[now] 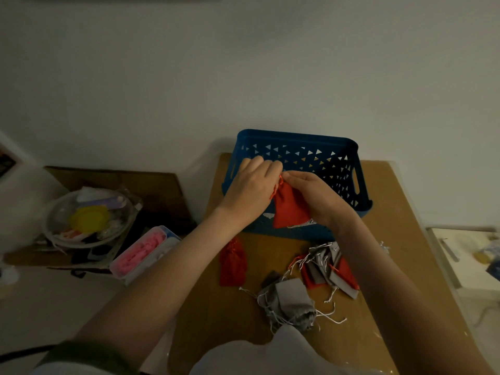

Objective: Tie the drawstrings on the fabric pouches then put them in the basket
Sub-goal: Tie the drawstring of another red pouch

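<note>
A red fabric pouch [289, 208] hangs in front of the blue plastic basket [297, 139], held by both hands. My left hand [250, 188] and my right hand [311, 193] pinch its red drawstrings at the gathered top. Another red pouch [232, 262] lies flat on the brown table to the left. Nearer to me lies a heap of grey pouches [290, 300] with white strings. Mixed red and grey pouches [328, 269] are piled to the right.
The brown table [392, 212] stands against a white wall. On a lower surface to the left sit a clear bowl of odds and ends [86, 217] and a clear box with pink contents [143, 253]. A white tray [465, 255] is at the right edge.
</note>
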